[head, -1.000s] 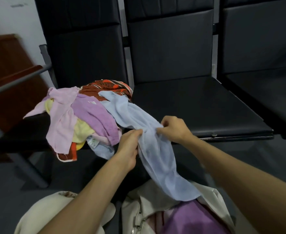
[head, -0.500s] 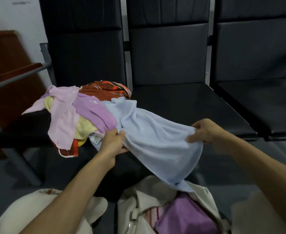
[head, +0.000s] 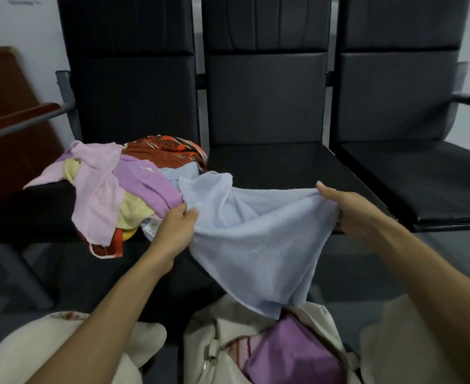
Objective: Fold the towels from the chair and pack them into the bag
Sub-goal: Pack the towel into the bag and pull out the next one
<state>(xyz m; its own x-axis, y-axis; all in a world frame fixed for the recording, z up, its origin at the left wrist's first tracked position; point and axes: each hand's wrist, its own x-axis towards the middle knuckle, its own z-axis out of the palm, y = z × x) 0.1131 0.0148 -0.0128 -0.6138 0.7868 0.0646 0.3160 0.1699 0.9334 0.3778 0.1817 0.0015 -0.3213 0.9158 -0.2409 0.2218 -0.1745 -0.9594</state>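
A light blue towel (head: 258,239) hangs spread between my hands in front of the middle seat. My left hand (head: 174,230) pinches its left edge beside the pile. My right hand (head: 344,209) grips its right edge over the seat's front. The towel's lower end drapes down onto the open cream bag (head: 222,336) below, where a folded purple towel (head: 294,353) lies inside. A heap of unfolded towels (head: 117,187), pink, purple, yellow and orange-patterned, sits on the left black chair (head: 28,212).
Three joined black padded seats stand ahead; the middle seat (head: 278,164) and right seat (head: 428,176) hold nothing. A metal armrest (head: 25,123) and a brown wooden board (head: 3,87) are at the left. My cream-clad knees frame the bag at the bottom.
My hands have drawn apart along the blue towel's edge, right hand moving far right. The towel went from a bunched strip to spread wide.
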